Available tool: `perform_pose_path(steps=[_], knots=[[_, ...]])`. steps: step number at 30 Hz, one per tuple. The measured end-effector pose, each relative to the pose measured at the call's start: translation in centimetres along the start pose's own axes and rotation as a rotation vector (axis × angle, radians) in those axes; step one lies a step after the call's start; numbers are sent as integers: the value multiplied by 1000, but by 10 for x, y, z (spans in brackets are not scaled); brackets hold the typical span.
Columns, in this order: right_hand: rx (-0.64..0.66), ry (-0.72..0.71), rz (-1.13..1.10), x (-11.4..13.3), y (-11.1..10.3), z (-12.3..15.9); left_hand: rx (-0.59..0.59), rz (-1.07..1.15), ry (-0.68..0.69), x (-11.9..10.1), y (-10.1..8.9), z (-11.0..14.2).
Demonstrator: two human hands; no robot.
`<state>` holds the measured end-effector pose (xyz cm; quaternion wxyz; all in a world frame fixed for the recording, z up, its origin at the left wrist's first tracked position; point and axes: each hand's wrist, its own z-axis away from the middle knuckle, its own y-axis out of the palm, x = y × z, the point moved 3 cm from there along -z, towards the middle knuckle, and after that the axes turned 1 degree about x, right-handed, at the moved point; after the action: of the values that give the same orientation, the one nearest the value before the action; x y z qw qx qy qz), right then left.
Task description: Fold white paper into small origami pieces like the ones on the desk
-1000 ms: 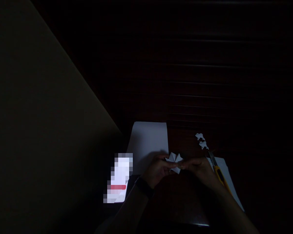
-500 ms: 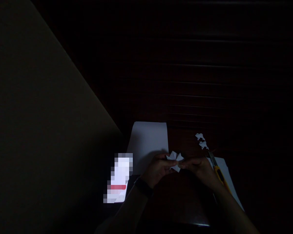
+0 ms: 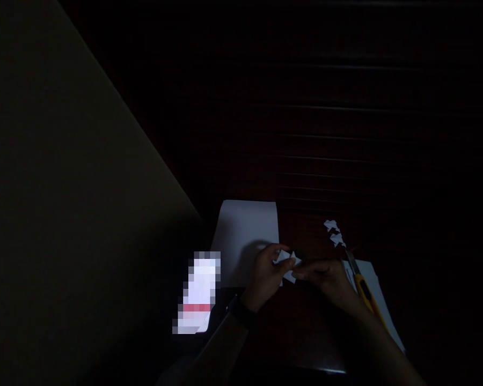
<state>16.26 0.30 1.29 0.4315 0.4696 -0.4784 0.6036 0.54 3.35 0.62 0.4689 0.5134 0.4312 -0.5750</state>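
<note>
A small folded white paper piece (image 3: pixel 288 272) with pointed flaps is held between both hands above the dark table. My left hand (image 3: pixel 268 273), with a dark band on its wrist, grips it from the left, the thumb lying across its face. My right hand (image 3: pixel 326 276) pinches its right edge between thumb and fingers. Both hands are closed on the paper. Part of the folded shape is hidden by the fingers, and the dim light blurs its creases.
White paper (image 3: pixel 245 225) lies behind my left hand. A lit phone screen (image 3: pixel 197 292) is at the left. Several small folded paper pieces (image 3: pixel 335 234) lie beyond my right hand. A yellow box cutter (image 3: pixel 364 289), blade out, rests on more white sheets (image 3: pixel 380 295) at the right.
My left hand has turned, its thumb moving further up over the paper piece. The folded piece has shifted, with more of it covered. My right hand keeps its pinch.
</note>
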Motion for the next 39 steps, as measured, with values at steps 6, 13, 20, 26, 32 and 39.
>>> perform_pose_path(steps=[6, 13, 20, 26, 32, 39], knots=[[-119, -43, -7, 7, -2, 1, -88, -105, 96, -11, 1, 3], [-193, -14, 32, 0, 2, -3, -46, -170, 129, -11, 5, 7], [-158, 6, 17, -12, -1, -5, 17, -241, 143, -14, 10, 11], [-142, 23, 49, -15, -3, -7, 34, -354, 187, -19, 10, 13], [-151, 39, 135, -19, -4, -9, 63, -429, 194, -15, 10, 13], [-143, 50, 143, -14, -2, -7, 59, -372, 160, -7, 10, 10]])
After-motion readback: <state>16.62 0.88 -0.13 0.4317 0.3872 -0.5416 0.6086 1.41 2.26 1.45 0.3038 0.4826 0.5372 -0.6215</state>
